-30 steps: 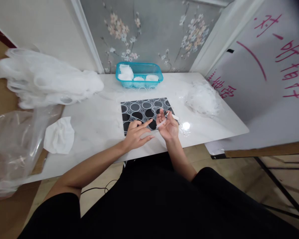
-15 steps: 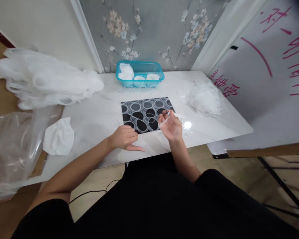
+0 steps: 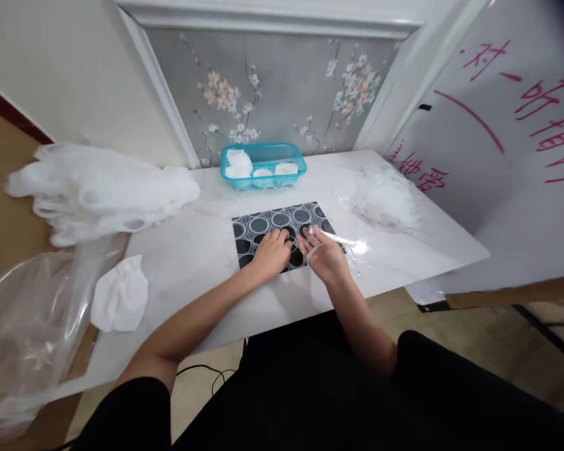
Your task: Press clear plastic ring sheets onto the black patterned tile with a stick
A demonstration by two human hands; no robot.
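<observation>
My left hand [image 3: 273,252] reaches over the black-and-grey patterned mat [image 3: 258,223]. Its fingers are curled down at a thin pale ring [image 3: 293,240], and the exact grip is partly hidden. Just to its right, my right hand [image 3: 328,255] is turned palm up above the mat's right side, fingers bent. A slender white strip [image 3: 339,238] runs from its fingertips out to the right. Another narrow pale band [image 3: 313,252] crosses its fingers. The fingertips of both hands are close together.
A blue basket [image 3: 264,150] with white rolled pieces stands against the wall. White netlike material [image 3: 108,191] is heaped at left, near a crumpled white piece [image 3: 120,294] and a clear plastic bag [image 3: 23,326]. A translucent pile [image 3: 385,197] lies right, before a whiteboard [image 3: 489,207].
My left hand has moved right and forward from the mat's near edge to the rings. My right hand stays palm up with the white strip. The camera view has tilted up slightly.
</observation>
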